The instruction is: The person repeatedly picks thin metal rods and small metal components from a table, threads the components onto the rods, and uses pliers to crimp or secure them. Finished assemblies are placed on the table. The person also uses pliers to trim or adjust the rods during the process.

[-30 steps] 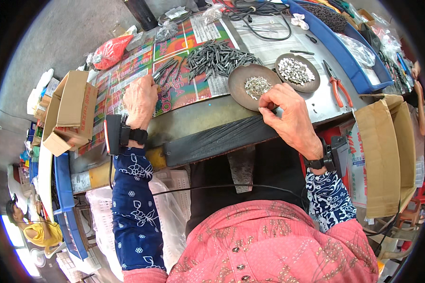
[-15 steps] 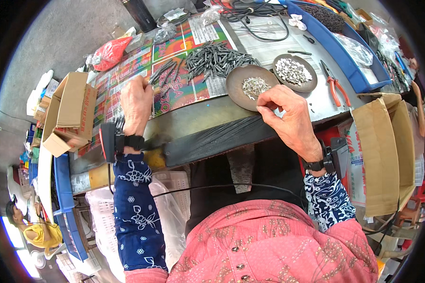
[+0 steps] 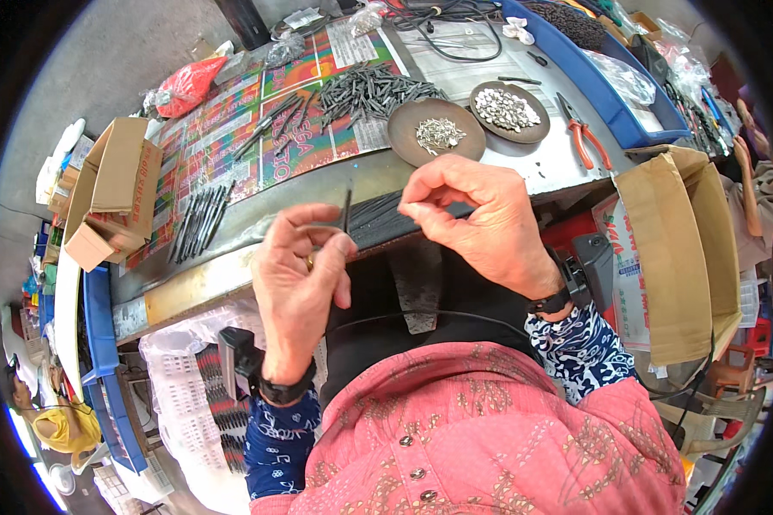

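Raised over the near table edge, my left hand (image 3: 296, 287) pinches a short slim black rod (image 3: 348, 204) that stands nearly upright between the fingers. Beside it on the right, my right hand (image 3: 485, 215) is closed in a pinch; what the fingertips hold, if anything, is too small to make out. Behind the right hand lies a brown round dish (image 3: 404, 142) with small pale metal pieces (image 3: 439, 135). A second brown dish (image 3: 537, 129) holds small white and silvery bits (image 3: 507, 109). A heap of short black rods (image 3: 374, 93) is spread on the printed sheet.
A row of longer black rods (image 3: 202, 225) lies at the left, by a cardboard box (image 3: 112, 193). Orange-handled pliers (image 3: 586, 137) rest right of the dishes. A blue tray (image 3: 614, 86) lines the right side; an open carton (image 3: 666, 249) stands below it. Another person sits far left.
My left hand has come from the sheet toward me and right, bringing a black rod. My right hand stays pinched near the dish. The row of rods at left now shows.
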Tool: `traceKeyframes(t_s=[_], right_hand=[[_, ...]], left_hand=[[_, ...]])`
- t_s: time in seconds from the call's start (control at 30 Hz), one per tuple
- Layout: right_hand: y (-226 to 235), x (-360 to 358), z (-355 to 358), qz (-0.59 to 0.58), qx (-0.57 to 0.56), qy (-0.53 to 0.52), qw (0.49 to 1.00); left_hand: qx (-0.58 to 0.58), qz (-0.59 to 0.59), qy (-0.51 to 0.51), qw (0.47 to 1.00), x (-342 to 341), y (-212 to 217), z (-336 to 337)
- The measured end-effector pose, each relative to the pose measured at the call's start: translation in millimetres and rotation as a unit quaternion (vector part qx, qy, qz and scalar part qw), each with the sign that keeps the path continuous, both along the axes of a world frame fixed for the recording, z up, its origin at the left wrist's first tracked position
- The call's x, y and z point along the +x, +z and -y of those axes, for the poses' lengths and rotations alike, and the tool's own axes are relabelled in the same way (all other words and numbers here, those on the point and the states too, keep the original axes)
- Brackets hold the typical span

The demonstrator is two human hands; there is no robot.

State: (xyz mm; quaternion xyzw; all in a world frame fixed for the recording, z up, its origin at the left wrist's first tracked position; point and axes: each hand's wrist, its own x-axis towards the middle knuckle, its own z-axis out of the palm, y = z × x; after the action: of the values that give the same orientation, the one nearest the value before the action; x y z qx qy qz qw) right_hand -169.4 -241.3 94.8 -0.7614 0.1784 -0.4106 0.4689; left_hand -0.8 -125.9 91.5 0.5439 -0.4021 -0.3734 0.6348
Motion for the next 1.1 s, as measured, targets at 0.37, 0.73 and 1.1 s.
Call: traceKeyframes(t_s=[0.37, 0.73, 1.1], right_hand=[[-2, 14, -27, 0.063, 0.111, 0.024, 0.992], [-10, 15, -30, 0.046, 0.029, -0.018, 0.998], [-17, 19, -30, 0.047, -0.117, -0.077, 0.989]], left_hand=[[0.054, -0.062, -0.020, 0.996, -29, -1, -30], [0.048, -0.073, -0.011, 0.996, -33, -6, -35], [0.040, -0.021, 0.032, 0.998, -40, -9, -36]])
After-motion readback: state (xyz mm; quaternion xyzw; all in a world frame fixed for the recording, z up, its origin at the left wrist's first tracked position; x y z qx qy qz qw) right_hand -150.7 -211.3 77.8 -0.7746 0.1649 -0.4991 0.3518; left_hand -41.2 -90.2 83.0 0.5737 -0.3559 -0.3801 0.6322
